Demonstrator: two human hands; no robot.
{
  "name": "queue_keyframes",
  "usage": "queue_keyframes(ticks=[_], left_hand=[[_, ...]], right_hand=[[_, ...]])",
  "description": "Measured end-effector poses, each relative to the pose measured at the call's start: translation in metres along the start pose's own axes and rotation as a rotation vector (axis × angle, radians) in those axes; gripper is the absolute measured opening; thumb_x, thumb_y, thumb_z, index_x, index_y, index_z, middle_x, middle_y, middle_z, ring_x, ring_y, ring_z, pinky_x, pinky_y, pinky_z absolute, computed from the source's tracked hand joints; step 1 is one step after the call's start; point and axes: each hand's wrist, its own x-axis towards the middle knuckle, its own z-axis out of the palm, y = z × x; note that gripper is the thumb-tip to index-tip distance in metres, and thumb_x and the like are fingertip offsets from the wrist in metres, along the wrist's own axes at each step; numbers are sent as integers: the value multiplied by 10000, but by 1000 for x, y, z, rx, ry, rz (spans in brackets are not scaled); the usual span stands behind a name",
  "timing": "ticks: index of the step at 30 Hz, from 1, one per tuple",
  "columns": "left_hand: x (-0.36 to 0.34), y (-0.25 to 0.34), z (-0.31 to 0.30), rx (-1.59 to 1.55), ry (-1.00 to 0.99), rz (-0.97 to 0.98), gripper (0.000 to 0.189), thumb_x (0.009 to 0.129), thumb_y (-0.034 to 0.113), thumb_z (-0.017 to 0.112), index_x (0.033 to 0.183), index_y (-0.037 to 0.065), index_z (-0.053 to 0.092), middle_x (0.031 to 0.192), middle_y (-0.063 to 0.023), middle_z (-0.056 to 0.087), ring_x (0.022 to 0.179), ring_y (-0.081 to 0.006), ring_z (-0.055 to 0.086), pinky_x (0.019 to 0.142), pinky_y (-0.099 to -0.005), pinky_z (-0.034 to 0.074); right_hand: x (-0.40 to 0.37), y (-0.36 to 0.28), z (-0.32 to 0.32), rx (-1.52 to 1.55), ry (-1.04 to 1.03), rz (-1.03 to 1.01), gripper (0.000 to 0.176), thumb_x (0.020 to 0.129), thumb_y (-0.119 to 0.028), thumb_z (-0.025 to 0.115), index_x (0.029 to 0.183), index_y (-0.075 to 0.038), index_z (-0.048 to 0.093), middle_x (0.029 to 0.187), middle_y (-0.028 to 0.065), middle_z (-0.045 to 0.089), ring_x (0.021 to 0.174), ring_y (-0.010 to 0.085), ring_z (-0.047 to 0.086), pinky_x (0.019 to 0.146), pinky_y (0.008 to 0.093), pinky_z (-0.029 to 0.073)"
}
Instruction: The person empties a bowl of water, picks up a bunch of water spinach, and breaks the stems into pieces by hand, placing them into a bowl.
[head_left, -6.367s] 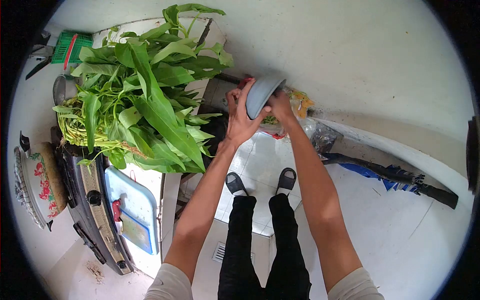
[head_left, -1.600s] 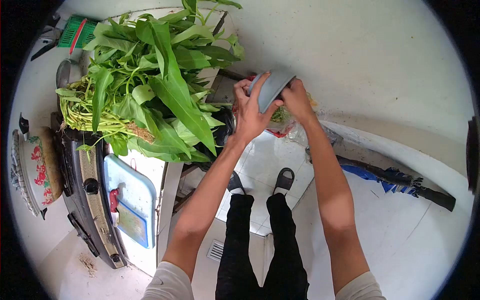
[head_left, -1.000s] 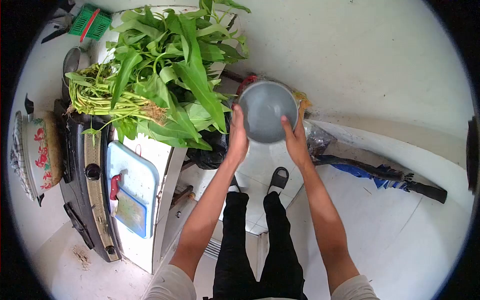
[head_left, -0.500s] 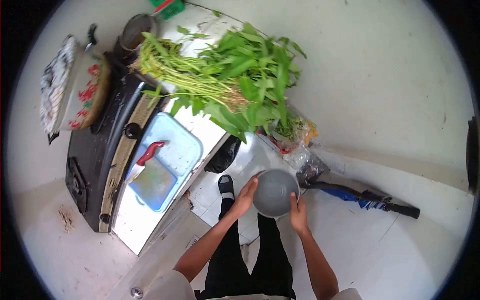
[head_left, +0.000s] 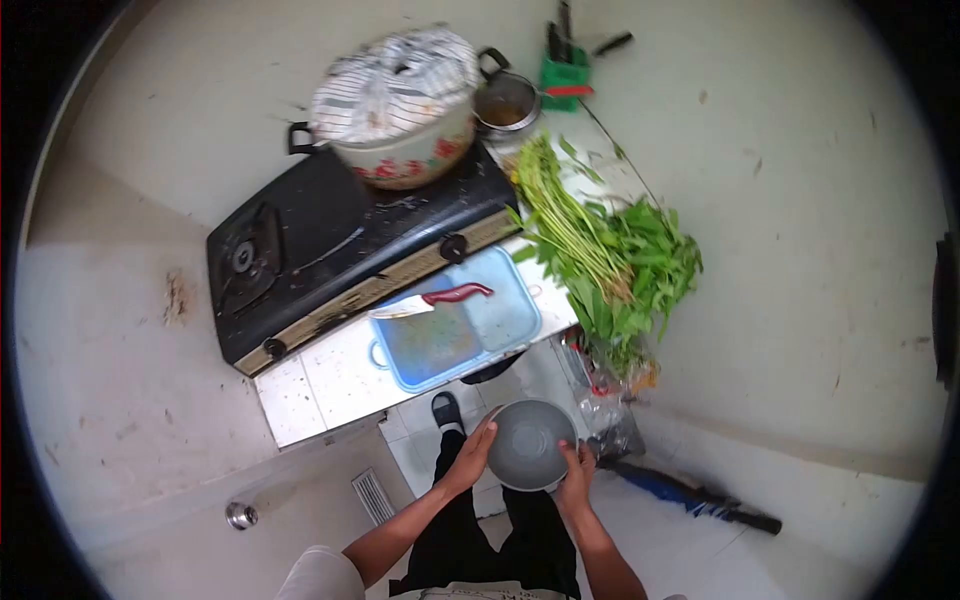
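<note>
A round grey bowl (head_left: pixel 530 450) is held in front of my legs, with nothing visible inside it. My left hand (head_left: pixel 472 460) grips its left rim, while my right hand (head_left: pixel 575 476) holds the right side, thumb over the edge. Ahead of the bowl, on the white tiled counter (head_left: pixel 335 385), lies a blue cutting board (head_left: pixel 508 330). A knife with a red handle (head_left: pixel 458 293) rests across the board. To the right of the board is a heap of leafy green vegetables (head_left: pixel 640 245) with long stems.
A black gas stove (head_left: pixel 310 215) carries a large flowered pot (head_left: pixel 415 155) covered by a striped cloth (head_left: pixel 400 80). Behind the greens are a small saucepan (head_left: pixel 505 105) and a green knife holder (head_left: pixel 565 78). Plastic bags (head_left: pixel 610 420) and a folded umbrella (head_left: pixel 690 492) lie at right.
My view has turned left, so the stove, pot and board appear farther right. The bowl stays in both hands and sits slightly lower in view.
</note>
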Motion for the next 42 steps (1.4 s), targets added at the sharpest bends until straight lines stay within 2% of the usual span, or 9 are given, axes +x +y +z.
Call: queue_keyframes(ticks=[4, 6, 8, 17, 19, 29, 34, 39, 42], left_hand=[[-36, 22, -21, -29, 128, 44, 597, 1117, 430, 365, 1548, 17, 382, 1545, -131, 444, 1451, -217, 360, 1206, -336, 239], [-55, 28, -32, -79, 162, 95, 592, 1117, 428, 368, 1542, 16, 392, 1526, -130, 462, 1435, -212, 379, 1195, -333, 261], [-75, 35, -45, -101, 202, 115, 589, 1117, 429, 368, 1538, 18, 397, 1511, -128, 476, 1422, -207, 395, 1185, -329, 279], [-110, 98, -129, -47, 271, 168, 557, 1128, 407, 330, 1535, 33, 397, 1488, -124, 488, 1399, -211, 411, 1184, -334, 274], [-114, 122, -146, -28, 279, 183, 541, 1130, 393, 325, 1531, 39, 405, 1487, -127, 491, 1400, -212, 409, 1186, -337, 271], [-125, 147, -207, 203, 361, 349, 512, 1130, 354, 330, 1503, 24, 447, 1336, -178, 526, 1296, -286, 485, 1143, -361, 320], [-114, 126, -235, 179, 417, 323, 509, 1117, 364, 385, 1499, 36, 460, 1359, -175, 533, 1297, -280, 495, 1132, -365, 338], [-100, 96, -257, 60, 484, 236, 485, 1100, 362, 446, 1514, 111, 429, 1403, -158, 556, 1241, -255, 557, 1058, -358, 417], [-90, 72, -265, -66, 532, 190, 477, 1093, 363, 468, 1516, 150, 411, 1409, -153, 560, 1195, -249, 588, 1005, -356, 458]], right_hand=[[-35, -25, 39, 91, -207, 159, 549, 921, -297, 699, 1333, 22, 525, 1184, 131, 624, 1122, 241, 592, 981, 381, 473], [-38, -21, 41, 34, -287, 281, 546, 924, -313, 695, 1336, 2, 522, 1163, 123, 625, 1064, 226, 616, 859, 354, 518], [-51, -30, 60, -92, -304, 376, 406, 945, -371, 651, 1181, -50, 569, 899, 49, 654, 570, 117, 597, 368, 229, 378], [-85, -59, 170, -430, -512, 92, 395, 983, -293, 634, 1237, -22, 499, 912, 95, 639, 632, 156, 649, 404, 292, 473], [-97, -64, 197, -449, -489, -10, 406, 997, -254, 624, 1256, 9, 454, 813, 94, 623, 521, 153, 599, 368, 277, 442], [-121, -66, 268, -503, -490, -145, 208, 1015, -204, 608, 994, -66, 453, 788, 70, 595, 524, 131, 594, 332, 262, 446], [-107, -45, 288, -515, -457, -135, 193, 1007, -201, 595, 1117, -52, 541, 867, 74, 645, 650, 127, 605, 424, 281, 469], [-57, -14, 301, -716, -692, -171, 353, 1015, -151, 542, 1351, -43, 529, 968, 109, 659, 750, 161, 625, 525, 319, 552], [-26, -4, 315, -759, -797, -139, 352, 1012, -132, 529, 1348, -28, 541, 1009, 105, 665, 759, 170, 638, 568, 323, 585]])
